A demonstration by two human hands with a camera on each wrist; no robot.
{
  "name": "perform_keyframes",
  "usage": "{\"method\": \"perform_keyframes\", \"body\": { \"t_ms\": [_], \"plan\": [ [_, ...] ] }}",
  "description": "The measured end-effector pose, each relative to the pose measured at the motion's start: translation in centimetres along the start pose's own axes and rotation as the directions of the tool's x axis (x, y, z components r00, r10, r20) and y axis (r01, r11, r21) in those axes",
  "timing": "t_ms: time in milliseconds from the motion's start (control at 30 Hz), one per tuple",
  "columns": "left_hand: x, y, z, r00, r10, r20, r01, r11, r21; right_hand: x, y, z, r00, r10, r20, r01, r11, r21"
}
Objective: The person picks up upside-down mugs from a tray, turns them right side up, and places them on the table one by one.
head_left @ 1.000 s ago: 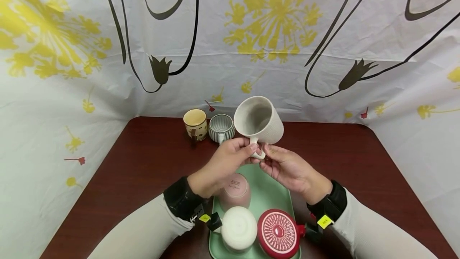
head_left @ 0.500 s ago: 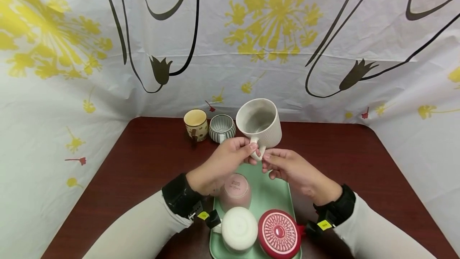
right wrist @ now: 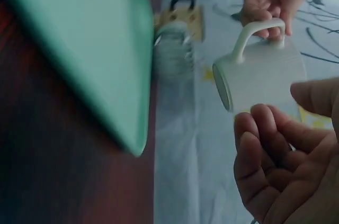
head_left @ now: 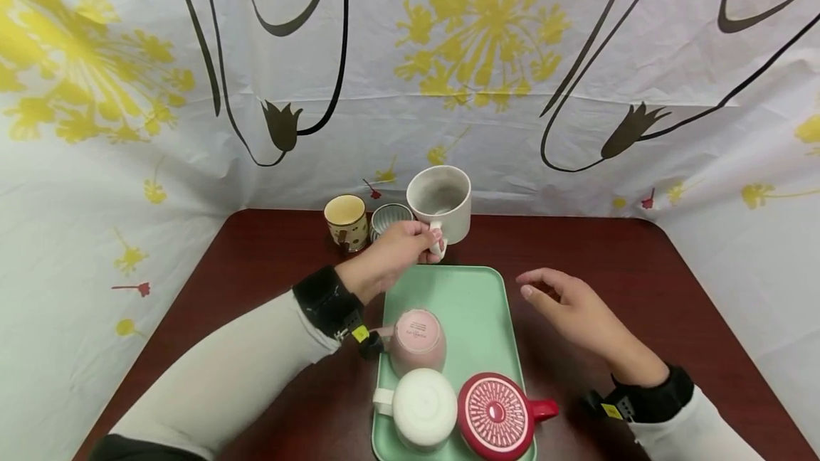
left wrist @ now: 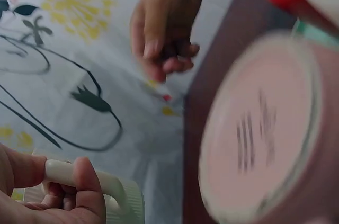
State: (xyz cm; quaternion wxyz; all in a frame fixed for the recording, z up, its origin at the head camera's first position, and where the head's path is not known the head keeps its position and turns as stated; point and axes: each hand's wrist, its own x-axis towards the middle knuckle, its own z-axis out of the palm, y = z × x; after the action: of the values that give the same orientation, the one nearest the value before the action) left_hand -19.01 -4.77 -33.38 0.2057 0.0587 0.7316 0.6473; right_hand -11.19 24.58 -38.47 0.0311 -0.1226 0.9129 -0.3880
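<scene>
From the head view, a cream mug [head_left: 442,201] is held upright by its handle in the left hand [head_left: 396,253], at the far edge of the green tray [head_left: 477,304], just right of a striped cup [head_left: 387,218] and a yellow cup [head_left: 347,220]. The right hand [head_left: 570,304] hovers with relaxed, spread fingers over the surface [head_left: 615,269], holding nothing. The mug is judged stiff, fairly heavy, smooth and breakable; the handle is the sound place to take it.

In the left wrist view, the handle [left wrist: 95,181] is seen pinched between thumb and curled fingers. Writing on the upturned pink cup [left wrist: 265,134] is too blurred to be read.

In the right wrist view, the mug's ribbed wall is shown. No brand is legible.
</scene>
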Motion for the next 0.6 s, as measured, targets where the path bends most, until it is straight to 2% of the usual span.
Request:
{"method": "perform_keyframes", "body": {
  "t_ms": [67, 167, 300, 433, 600],
  "plan": [
    [0.9, -0.2, -0.3, 0.999, -0.036, -0.004, 0.036, 0.999, 0.006, -0.4, 0.9, 0.3, 0.999, -0.040, -0.022, 0.037, 0.994, -0.105],
    [2.0, -0.4, -0.7, 0.997, -0.073, -0.020, 0.074, 0.997, 0.033, -0.9, 2.1, 0.9, 0.996, -0.078, -0.038, 0.068, 0.975, -0.211],
    [3.0, -0.6, -1.0, 0.993, -0.110, -0.035, 0.112, 0.992, 0.062, -1.4, 3.2, 1.4, 0.996, -0.080, -0.050, 0.060, 0.947, -0.315],
    [3.9, -0.7, -0.9, 0.988, -0.150, -0.030, 0.152, 0.986, 0.064, -1.7, 3.8, 1.4, 0.995, -0.071, -0.068, 0.042, 0.932, -0.360],
    [5.0, -0.7, -0.7, 0.984, -0.176, -0.024, 0.177, 0.982, 0.061, -1.7, 4.2, 1.4, 0.995, -0.070, -0.077, 0.037, 0.932, -0.362]
  ]
}}
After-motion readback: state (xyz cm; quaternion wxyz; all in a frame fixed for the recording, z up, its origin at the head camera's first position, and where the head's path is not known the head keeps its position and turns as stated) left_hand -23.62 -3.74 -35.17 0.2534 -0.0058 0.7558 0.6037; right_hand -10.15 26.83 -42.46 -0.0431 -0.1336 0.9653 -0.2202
